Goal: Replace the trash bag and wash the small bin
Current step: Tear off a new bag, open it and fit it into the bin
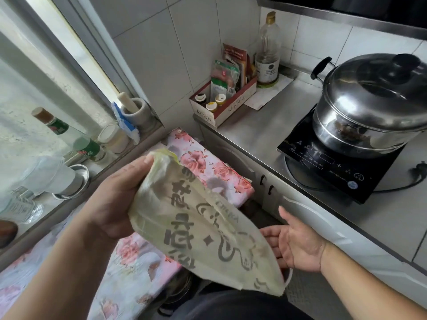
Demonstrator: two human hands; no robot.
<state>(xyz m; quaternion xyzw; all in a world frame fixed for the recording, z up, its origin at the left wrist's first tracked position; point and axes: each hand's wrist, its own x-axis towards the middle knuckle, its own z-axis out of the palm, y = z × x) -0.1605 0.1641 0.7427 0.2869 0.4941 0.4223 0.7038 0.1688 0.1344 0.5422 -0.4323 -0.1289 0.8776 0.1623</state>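
My left hand (115,197) grips the upper end of a pale yellow plastic bag (196,229) printed with grey characters. The bag hangs slanting down to the right, over the gap between the floral-covered surface and the counter. My right hand (293,241) is open, palm up, beside the bag's lower part, its fingertips hidden behind the plastic. A short curved white rim (288,277), perhaps the small bin's, shows just below the right hand; the remainder is hidden by the bag.
A floral cloth (208,169) covers the surface at left and centre. A steel pot (369,100) stands on a black induction hob (335,167) on the counter. A cardboard box of seasonings (221,105) and a bottle (268,49) stand by the tiled wall. Jars (87,148) line the window sill.
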